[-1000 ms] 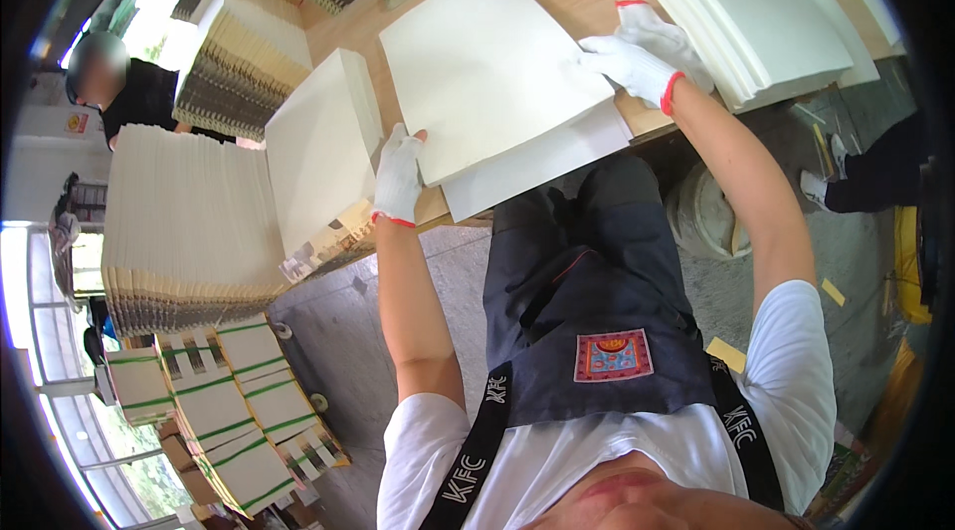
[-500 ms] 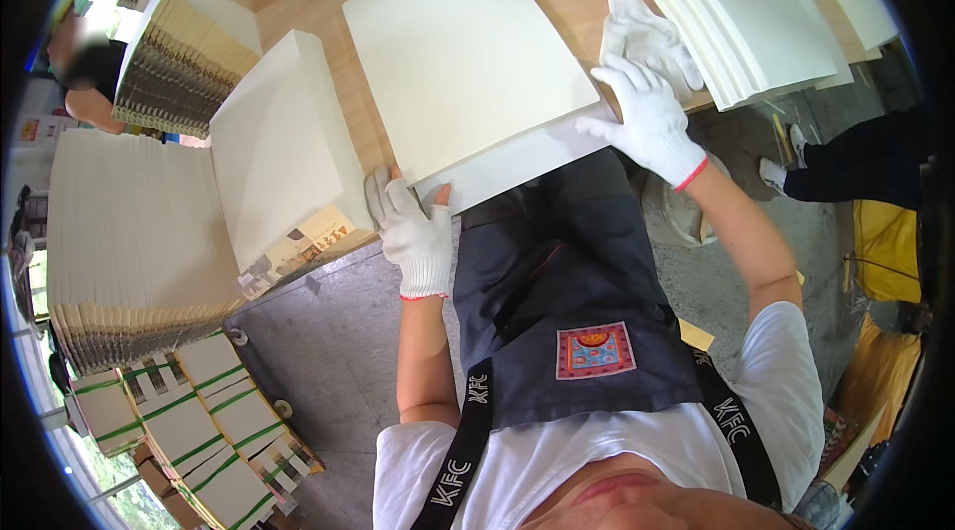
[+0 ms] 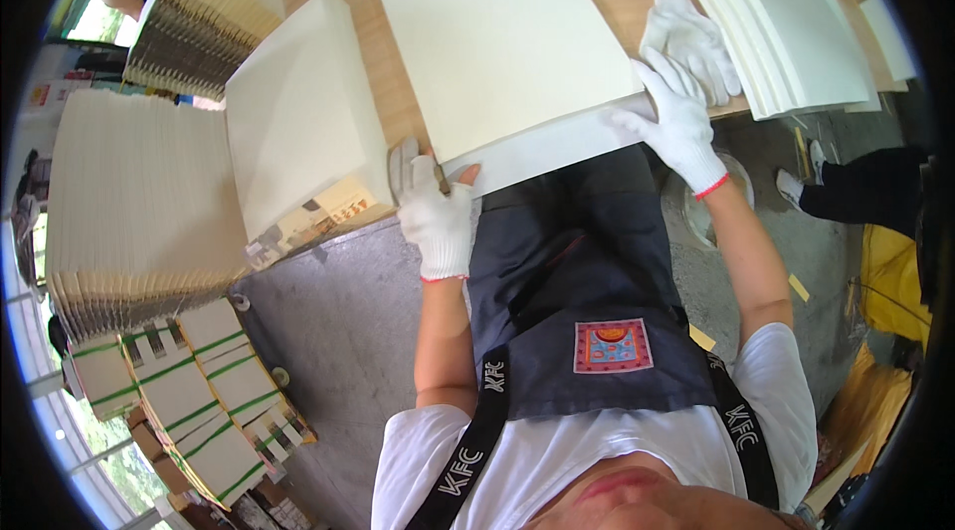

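A stack of large cream-white sheets (image 3: 507,42) lies on the wooden table in front of me, its near side a paler white strip (image 3: 557,154) that faces me. At its near left corner rests my left hand (image 3: 435,216), in a white knitted glove, with the bare thumb tip on the strip and the other fingers stretched along the corner. My right hand (image 3: 678,122), gloved in white with a red cuff, touches the near right corner, fingers spread and thumb on the strip. Beside it lies a spare white glove (image 3: 691,44).
Left of the stack stands another thick white stack (image 3: 298,112) with a printed lower edge, then a tall row of sheets (image 3: 144,192). More sheets (image 3: 766,22) overhang the table at right. Green-strapped bundles (image 3: 194,381) stand lower left. A person's dark-trousered legs (image 3: 865,192) are at right.
My view has shifted, so the table and stacks sit farther right and higher in the picture. Both hands stay at the stack's near corners. The person at far left has changed posture.
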{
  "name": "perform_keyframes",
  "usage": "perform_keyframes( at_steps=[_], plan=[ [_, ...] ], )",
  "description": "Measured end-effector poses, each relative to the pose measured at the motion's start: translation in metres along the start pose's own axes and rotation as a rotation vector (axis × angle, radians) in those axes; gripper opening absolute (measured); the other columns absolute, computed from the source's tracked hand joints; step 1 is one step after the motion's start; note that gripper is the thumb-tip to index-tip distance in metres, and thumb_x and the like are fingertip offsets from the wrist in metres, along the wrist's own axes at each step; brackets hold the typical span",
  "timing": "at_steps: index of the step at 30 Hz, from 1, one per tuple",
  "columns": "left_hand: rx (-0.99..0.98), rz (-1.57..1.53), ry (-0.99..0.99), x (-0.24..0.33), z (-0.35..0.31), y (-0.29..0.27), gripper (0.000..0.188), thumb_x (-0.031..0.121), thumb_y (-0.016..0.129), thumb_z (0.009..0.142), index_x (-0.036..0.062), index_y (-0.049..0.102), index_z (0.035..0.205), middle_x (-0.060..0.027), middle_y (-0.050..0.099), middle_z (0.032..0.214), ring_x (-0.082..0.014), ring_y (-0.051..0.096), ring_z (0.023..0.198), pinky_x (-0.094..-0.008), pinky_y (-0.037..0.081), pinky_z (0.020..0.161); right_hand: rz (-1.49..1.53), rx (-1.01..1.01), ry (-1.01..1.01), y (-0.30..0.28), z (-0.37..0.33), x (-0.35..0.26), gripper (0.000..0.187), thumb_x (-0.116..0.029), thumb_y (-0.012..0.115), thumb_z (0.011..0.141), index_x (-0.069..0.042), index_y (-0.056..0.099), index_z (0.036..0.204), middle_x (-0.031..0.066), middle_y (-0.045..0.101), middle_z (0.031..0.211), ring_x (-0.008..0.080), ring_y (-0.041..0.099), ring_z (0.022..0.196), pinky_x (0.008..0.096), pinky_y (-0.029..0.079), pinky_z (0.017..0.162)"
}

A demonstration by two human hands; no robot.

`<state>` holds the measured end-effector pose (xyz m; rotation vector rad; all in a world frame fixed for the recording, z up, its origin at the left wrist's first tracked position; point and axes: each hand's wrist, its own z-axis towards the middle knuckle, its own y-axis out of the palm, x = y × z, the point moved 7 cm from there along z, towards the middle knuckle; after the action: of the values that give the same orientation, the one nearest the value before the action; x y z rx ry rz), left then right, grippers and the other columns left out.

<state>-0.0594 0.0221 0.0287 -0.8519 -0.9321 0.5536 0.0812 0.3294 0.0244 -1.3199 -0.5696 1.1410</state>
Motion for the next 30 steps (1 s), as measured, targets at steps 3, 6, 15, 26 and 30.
perform_keyframes(
  at_steps=[3,6,15,26,30],
  plan=[
    [0.002,-0.013,-0.007,0.0,0.0,0.001,0.058,0.025,0.086,0.072,-0.0023,0.062,0.117,-0.0189,0.056,0.14,-0.0388,0.045,0.136,-0.0449,0.042,0.11,0.052,0.04,-0.05,0.0,-0.001,-0.003,0.081,-0.057,0.069,0.085,-0.01,0.047,0.146,0.0144,0.044,0.152,0.0339,0.037,0.142,0.0483,0.027,0.118],
    [-0.001,0.01,-0.01,0.001,0.0,-0.001,0.059,0.023,0.086,0.073,-0.0019,0.062,0.12,-0.02,0.057,0.139,-0.0382,0.048,0.133,-0.0439,0.043,0.108,0.074,0.046,-0.052,0.004,-0.004,-0.002,0.08,-0.056,0.07,0.085,-0.01,0.047,0.146,0.0143,0.045,0.151,0.0331,0.037,0.141,0.0475,0.027,0.119],
    [-0.021,0.017,0.009,0.009,0.003,-0.003,0.055,0.02,0.084,0.077,-0.0023,0.06,0.12,-0.0238,0.056,0.139,-0.0398,0.052,0.129,-0.0433,0.046,0.104,0.094,0.012,0.021,0.0,-0.004,-0.001,0.08,-0.058,0.068,0.086,-0.011,0.046,0.147,0.0141,0.044,0.152,0.0336,0.036,0.143,0.0473,0.029,0.118],
    [-0.139,0.231,-0.131,0.014,0.08,0.007,0.057,0.047,0.068,0.09,0.0047,0.052,0.125,-0.0184,0.055,0.134,-0.0405,0.054,0.121,-0.0517,0.052,0.092,0.107,-0.071,0.136,-0.009,0.092,0.003,0.083,-0.068,0.055,0.09,-0.005,0.049,0.144,0.0184,0.052,0.146,0.0343,0.05,0.134,0.0427,0.041,0.11],
    [-0.153,0.264,-0.181,-0.004,0.109,0.031,0.055,0.047,0.067,0.09,0.0059,0.056,0.124,-0.0189,0.057,0.128,-0.0392,0.058,0.117,-0.0512,0.053,0.09,0.024,-0.146,0.151,0.011,0.108,0.005,0.085,-0.072,0.049,0.09,-0.004,0.052,0.142,0.0187,0.052,0.146,0.0341,0.051,0.133,0.0423,0.042,0.11]
  ],
)
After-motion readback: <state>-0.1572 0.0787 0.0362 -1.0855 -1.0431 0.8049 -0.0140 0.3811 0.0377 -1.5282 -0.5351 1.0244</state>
